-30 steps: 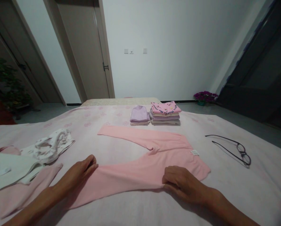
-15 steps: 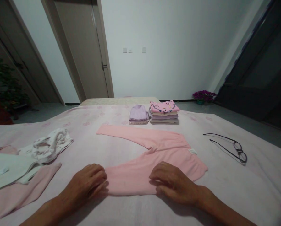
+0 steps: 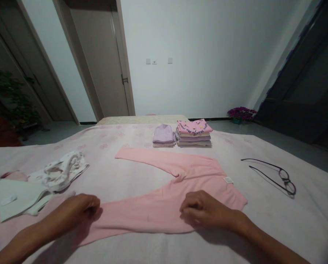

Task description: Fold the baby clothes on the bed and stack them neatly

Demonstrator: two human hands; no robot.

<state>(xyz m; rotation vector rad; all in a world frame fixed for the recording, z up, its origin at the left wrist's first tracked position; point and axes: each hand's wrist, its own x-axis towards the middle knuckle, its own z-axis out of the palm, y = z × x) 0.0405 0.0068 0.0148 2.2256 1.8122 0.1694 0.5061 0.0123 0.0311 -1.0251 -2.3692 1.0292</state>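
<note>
Your pink trousers (image 3: 153, 209) lie creased, lower centre; left hand (image 3: 86, 206) and right hand (image 3: 201, 209) curl over them (can't tell if gripping).

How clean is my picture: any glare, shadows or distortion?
Head view, centre: soft light, no strong glare on the pale pink fabric trousers; head view, foreground: soft shadows below the left hand and right hand; head view, background: tall grey-brown door leans, likely lens distortion.

There is one spread pair of trousers (image 3: 164, 203), two folded stacks (image 3: 164, 136), three wall plates (image 3: 170, 60).
</note>
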